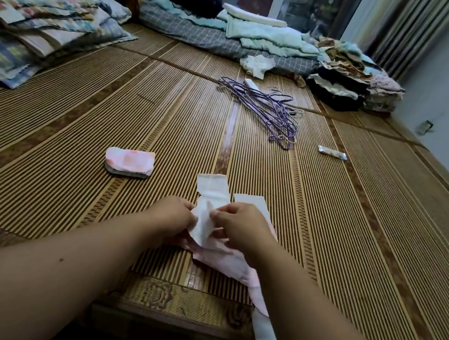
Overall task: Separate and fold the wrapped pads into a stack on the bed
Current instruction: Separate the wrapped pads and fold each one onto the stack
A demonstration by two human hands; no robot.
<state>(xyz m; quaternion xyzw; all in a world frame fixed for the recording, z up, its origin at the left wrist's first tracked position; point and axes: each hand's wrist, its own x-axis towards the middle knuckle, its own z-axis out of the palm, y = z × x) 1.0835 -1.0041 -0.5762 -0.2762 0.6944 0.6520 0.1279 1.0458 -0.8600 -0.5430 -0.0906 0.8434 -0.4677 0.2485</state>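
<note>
Head view, nearest first: a white pad end (264, 330) hangs over the near edge of the bamboo mat (74, 146). It seems joined to a pink wrapper strip (227, 263) that runs away from me under my right forearm, though the arm hides part of the join. Just beyond, my left hand (173, 214) and right hand (241, 225) meet close together. The fingers of both are curled in a narrow pinch on the white pad (202, 225) between them, above the pink strip. Touching the far side of my hands, two white flaps (212, 185) lie open and flat on the mat. Farther out to the left, well apart from my hands, sits the stack of folded pads (129, 162), pink-patterned on top. Past the middle of the mat lie purple hangers (268, 109) in a loose bunch, with a small silvery packet (332, 152) to their right. Farthest off are a crumpled white cloth (257, 65), folded clothes (340, 82) at the right and pillows (35, 22) at the left.
</note>
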